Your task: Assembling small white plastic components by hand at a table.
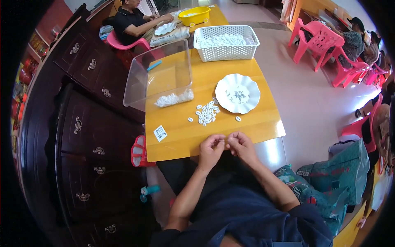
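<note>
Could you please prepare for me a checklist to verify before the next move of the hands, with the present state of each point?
1. Pile of small white pieces just beyond the hands: ok, it lies on the yellow table.
2. All pieces gathered: not ok, a stray piece lies apart, below the plate.
3. Scalloped white plate standing on the table: ok, small grey bits lie in it.
4. Clear bin fully on the table: not ok, its left side overhangs the edge.
5. Something held by the left hand or right hand: cannot tell, too small to see.
</note>
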A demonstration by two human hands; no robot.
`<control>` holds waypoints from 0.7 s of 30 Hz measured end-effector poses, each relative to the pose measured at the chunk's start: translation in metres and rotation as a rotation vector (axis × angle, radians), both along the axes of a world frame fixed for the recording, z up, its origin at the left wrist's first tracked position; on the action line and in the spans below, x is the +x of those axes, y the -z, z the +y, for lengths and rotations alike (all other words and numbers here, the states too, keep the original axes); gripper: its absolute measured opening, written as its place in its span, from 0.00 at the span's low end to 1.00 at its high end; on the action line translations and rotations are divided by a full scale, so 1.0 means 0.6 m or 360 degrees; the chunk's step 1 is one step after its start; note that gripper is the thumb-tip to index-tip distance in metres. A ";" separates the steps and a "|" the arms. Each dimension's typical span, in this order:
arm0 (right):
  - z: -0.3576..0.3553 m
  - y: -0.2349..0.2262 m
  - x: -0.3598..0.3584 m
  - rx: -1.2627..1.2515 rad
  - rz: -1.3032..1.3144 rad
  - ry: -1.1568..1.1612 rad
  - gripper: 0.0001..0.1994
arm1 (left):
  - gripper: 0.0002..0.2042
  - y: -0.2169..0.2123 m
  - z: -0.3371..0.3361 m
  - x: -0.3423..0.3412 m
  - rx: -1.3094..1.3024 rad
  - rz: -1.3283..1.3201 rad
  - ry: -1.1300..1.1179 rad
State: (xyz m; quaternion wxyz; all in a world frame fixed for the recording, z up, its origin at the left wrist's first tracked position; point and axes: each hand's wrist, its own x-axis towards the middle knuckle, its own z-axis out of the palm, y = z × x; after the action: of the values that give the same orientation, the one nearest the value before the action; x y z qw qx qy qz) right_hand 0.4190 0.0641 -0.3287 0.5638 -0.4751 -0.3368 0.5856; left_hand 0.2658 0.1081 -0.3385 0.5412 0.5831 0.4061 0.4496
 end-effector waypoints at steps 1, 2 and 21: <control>-0.009 0.007 -0.004 0.0009 0.0049 0.0007 0.06 | 0.06 0.005 -0.005 0.006 -0.0009 0.0009 0.0004; -0.015 0.014 -0.005 0.0002 0.0058 0.0010 0.06 | 0.05 0.009 -0.008 0.010 0.0038 0.0053 -0.0004; -0.033 0.018 0.009 0.0006 -0.0222 0.0119 0.10 | 0.11 -0.059 -0.042 0.044 0.0716 0.0625 -0.0196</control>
State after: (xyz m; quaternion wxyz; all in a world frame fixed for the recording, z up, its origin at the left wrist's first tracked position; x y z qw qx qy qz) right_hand 0.4244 0.0444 -0.3394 0.5613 -0.5259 -0.3583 0.5291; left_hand 0.2920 0.0828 -0.3028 0.2814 0.7384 0.4278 0.4389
